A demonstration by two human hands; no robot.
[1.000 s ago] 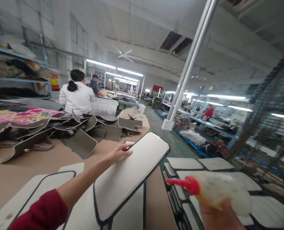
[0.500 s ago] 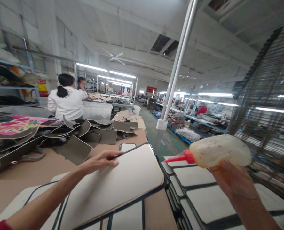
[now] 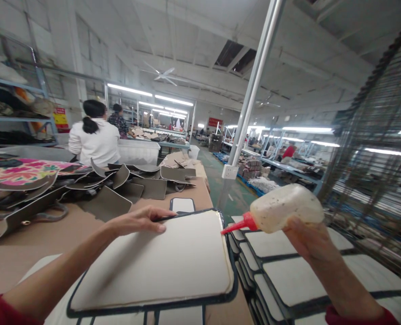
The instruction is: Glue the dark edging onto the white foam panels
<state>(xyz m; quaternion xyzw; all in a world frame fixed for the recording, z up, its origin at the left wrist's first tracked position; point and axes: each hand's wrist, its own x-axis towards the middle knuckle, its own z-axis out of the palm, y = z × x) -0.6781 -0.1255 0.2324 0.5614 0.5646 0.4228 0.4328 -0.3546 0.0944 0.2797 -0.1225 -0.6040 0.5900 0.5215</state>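
The right hand [image 3: 305, 234], wrapped around the glue bottle [image 3: 286, 207], is best guiding its nozzle lightly along the edge of the dark-bordered white panel [image 3: 160, 262], which the left hand [image 3: 141, 221] is pinching above the table.

The brown tabletop [image 3: 222, 313] bears a heap of curved grey-brown pieces [image 3: 107, 203], a pink floral fabric [image 3: 27, 174] left of them, and a small dark-edged white panel [image 3: 182, 205].

Ceiling fan [image 3: 163, 75] above distant tables [image 3: 163, 137]
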